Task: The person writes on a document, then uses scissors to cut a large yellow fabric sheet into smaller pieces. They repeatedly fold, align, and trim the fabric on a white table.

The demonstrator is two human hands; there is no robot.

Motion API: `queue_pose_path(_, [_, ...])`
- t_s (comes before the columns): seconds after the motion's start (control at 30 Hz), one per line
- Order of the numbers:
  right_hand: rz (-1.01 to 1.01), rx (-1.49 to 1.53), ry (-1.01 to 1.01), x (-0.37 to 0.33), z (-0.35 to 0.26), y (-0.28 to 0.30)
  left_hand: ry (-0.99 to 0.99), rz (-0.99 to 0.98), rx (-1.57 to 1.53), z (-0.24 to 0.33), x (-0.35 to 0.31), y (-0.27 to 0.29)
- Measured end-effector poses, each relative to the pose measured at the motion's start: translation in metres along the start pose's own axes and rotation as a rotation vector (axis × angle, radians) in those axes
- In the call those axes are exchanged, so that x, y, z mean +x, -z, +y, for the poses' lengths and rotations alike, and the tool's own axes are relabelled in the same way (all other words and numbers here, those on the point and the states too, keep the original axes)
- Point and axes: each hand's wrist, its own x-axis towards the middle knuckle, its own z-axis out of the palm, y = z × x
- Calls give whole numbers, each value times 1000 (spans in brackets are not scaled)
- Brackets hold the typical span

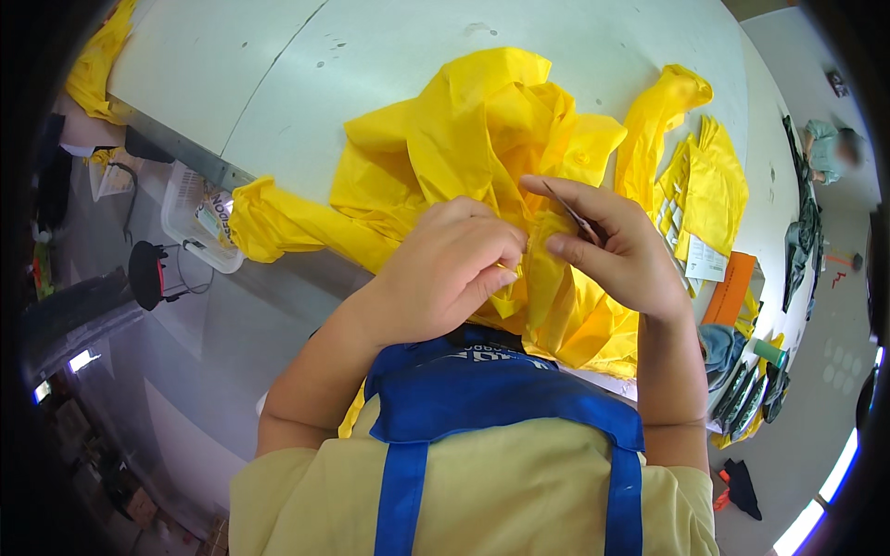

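Our left hand (454,266) is pinching the yellow garment (468,116), right hand (616,243) half-closed round thread snips (577,217); cloth's looking light, floppy, best gripped at folds.

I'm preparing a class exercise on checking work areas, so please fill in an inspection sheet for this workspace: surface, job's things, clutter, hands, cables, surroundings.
Surface: pale tabletop with scattered dark marks.
Job's things: crumpled yellow garment; small pointed metal tool, probably thread snips.
Clutter: stacked yellow fabric pieces and a flat orange item to the right.
Hands: left hand appears to pinch the garment; right hand holds the tool.
Cables: a thin dark loop at left, possibly a cord; too small to confirm.
Surroundings: clear plastic bin beside the table edge at left; another person at far right.
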Motion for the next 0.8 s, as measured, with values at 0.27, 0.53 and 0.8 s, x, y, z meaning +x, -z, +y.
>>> queue_pose_path(0.27, [-431,-112,17,19,0,30,-37,-169,-198,-1,-3,0])
queue_pose_path(0.53, [-298,-181,1,10,0,19,-40,239,17,0,0,-2])
queue_pose_path(0.8, [-284,-206,95,12,4,11,-110,297,147,4,5,-6])
